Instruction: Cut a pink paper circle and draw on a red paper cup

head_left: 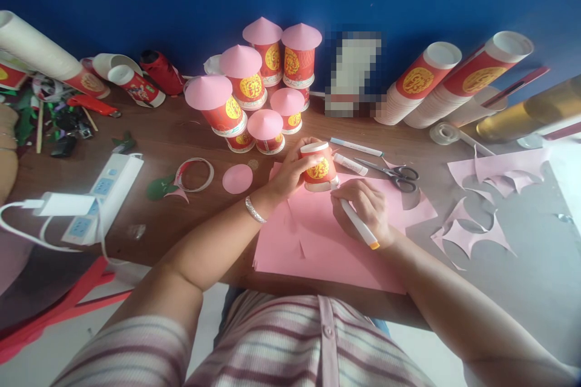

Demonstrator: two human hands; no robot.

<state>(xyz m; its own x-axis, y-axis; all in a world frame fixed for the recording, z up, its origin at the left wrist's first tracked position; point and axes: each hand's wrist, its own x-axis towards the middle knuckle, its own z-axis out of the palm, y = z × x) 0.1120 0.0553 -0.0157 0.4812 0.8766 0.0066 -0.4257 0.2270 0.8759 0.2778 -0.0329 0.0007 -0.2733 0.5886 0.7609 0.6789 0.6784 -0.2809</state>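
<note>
In the head view, the left hand [293, 170] wraps its fingers around the red cup [325, 176], held above the pink paper [327, 248], while the right hand [362, 201] pinches the pen [359, 224], its tip hidden near the cup's lower edge; I cannot tell whether they touch. If the left grip loosens and the cup rolls, the pen could skid and leave a stray line, or slip off the edge and mark the paper. A rightward elbow swing could also snag the scraps [469, 236].
</note>
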